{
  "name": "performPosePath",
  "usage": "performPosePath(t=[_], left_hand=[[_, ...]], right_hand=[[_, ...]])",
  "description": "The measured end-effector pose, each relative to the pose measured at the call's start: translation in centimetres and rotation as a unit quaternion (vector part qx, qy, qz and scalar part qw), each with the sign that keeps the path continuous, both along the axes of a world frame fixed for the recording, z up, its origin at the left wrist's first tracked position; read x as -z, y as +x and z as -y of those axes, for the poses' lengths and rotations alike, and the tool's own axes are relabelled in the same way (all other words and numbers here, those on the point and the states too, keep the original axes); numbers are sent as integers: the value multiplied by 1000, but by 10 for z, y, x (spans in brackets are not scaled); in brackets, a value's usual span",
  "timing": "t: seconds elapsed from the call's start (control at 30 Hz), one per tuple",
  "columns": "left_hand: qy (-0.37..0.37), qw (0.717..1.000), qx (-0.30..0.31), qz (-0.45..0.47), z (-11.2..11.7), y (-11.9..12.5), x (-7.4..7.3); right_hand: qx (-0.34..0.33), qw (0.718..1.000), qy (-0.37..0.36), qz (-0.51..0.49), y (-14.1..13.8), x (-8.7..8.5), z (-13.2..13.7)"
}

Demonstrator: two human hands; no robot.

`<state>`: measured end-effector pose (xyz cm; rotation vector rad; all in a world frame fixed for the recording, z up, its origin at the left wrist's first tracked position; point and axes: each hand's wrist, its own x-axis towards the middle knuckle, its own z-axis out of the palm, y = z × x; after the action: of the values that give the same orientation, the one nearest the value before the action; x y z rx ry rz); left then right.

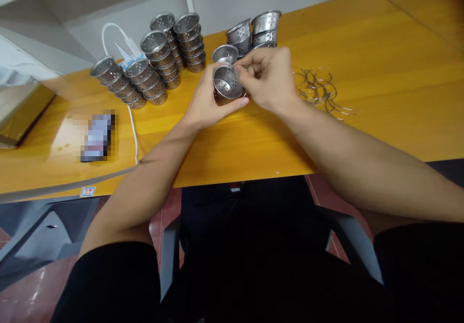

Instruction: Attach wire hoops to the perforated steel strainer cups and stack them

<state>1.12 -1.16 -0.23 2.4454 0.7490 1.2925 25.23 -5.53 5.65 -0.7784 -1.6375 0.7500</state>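
Observation:
My left hand (206, 104) is wrapped round a small perforated steel cup (226, 83), tilted so its open mouth faces me, just above the yellow table (232, 139). My right hand (270, 79) is closed in a pinch at the cup's right rim; what its fingertips hold is too small to make out. A second steel cup (224, 53) stands right behind the held one. A loose pile of thin wire rings (319, 91) lies on the table to the right of my right hand.
Several stacks of the same perforated cups (159, 59) stand at the back left, and two stacks (255, 32) lie at the back centre. A white cable (133, 129) runs past a blurred phone (97, 137). A gold box (21, 105) sits far left.

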Motion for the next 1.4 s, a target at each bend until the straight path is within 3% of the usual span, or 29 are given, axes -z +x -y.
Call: performPosePath(t=[0.17,0.4,0.67,0.83,1.4], left_hand=[[-10,1000,1,12,6,1,-6],[-48,996,39,60,6,1,-9],[-29,998,61,12,8,-1,-11],[-38,998,45,-10,6,-3,-10],[-23,999,45,-3,6,-1,-9]], right_hand=[[8,1000,4,-14,-4,-6,4],[-177,983,-54,13,18,-29,16],[-148,988,-54,-7,16,-26,15],[-137,989,-59,9,13,-27,17],[-124,991,-45,12,10,-27,22]])
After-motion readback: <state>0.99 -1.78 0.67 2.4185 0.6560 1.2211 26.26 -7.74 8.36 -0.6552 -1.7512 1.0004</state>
